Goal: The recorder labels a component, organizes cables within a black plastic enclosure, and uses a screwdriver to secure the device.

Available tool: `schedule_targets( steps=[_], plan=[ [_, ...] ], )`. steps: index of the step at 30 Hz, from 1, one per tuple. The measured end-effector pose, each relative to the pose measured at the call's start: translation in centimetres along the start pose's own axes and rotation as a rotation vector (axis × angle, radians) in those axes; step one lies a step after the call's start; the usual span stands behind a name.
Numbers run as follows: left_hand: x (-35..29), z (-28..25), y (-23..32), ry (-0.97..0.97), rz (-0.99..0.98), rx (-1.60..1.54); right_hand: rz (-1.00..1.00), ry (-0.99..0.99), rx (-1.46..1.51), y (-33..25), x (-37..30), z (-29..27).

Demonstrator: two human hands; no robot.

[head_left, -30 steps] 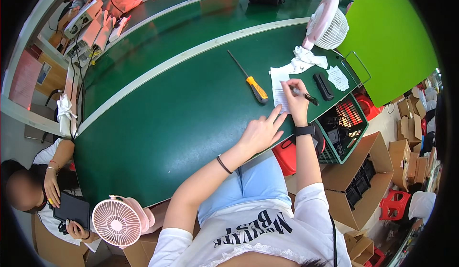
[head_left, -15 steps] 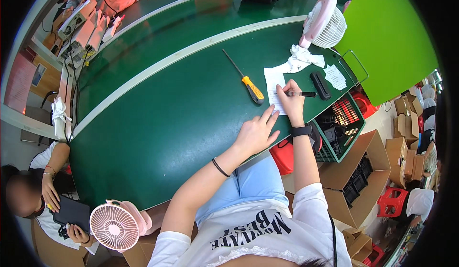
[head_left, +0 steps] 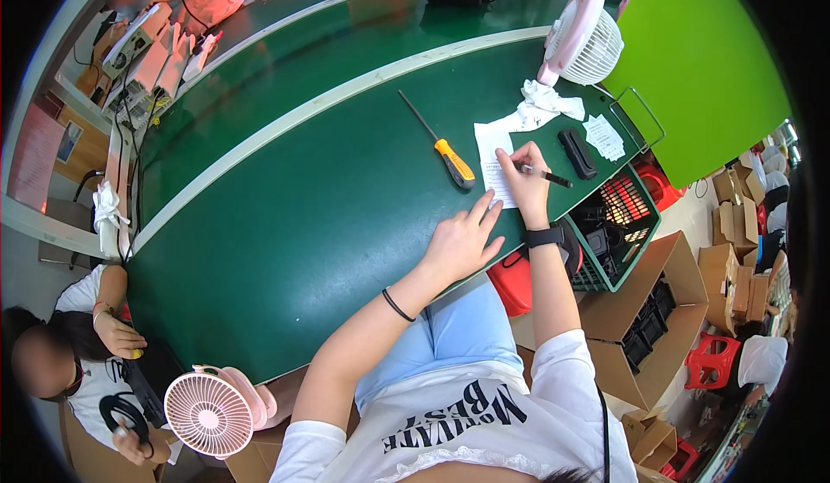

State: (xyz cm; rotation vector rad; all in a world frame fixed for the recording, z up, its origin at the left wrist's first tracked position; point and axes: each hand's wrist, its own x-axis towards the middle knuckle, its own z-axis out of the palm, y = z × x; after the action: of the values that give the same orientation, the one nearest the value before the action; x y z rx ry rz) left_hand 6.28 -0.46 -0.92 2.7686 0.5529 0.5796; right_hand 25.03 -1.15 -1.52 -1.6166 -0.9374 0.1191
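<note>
My right hand [head_left: 526, 187] grips a black pen [head_left: 545, 174] over a narrow strip of white printed paper [head_left: 490, 141] near the table's front edge. The pen slants down to the right from my fingers. My left hand [head_left: 461, 239] lies flat with fingers spread, its fingertips touching the paper's lower end. A screwdriver [head_left: 455, 165] with a yellow and black handle lies left of the paper. To the right are a black oblong case [head_left: 577, 154] and a small stack of white paper slips [head_left: 603, 138]. Crumpled white paper or cloth [head_left: 546, 102] adjoins the strip's far end.
A pink fan [head_left: 581, 38] stands at the far right of the green table [head_left: 285, 223]; another pink fan [head_left: 209, 411] is near its left front corner. A green basket [head_left: 638, 239] and a cardboard box [head_left: 683, 327] hold black parts at right. A co-worker [head_left: 95, 379] sits at left.
The pen in my right hand has tilted, its rear end dropping lower. My left hand stays on the paper. The co-worker at left has shifted the dark object and now holds a coiled black cable.
</note>
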Motion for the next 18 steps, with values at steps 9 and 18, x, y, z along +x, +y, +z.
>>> schedule_targets(
  steps=[9, 18],
  plan=[
    [-0.1, 0.3, -0.1, 0.037, 0.016, -0.005, 0.03, -0.065, 0.036, -0.3, -0.2, -0.4],
    [-0.1, 0.3, -0.2, 0.023, 0.006, -0.015, 0.026, 0.011, -0.075, 0.5, 0.0, 0.0]
  ],
)
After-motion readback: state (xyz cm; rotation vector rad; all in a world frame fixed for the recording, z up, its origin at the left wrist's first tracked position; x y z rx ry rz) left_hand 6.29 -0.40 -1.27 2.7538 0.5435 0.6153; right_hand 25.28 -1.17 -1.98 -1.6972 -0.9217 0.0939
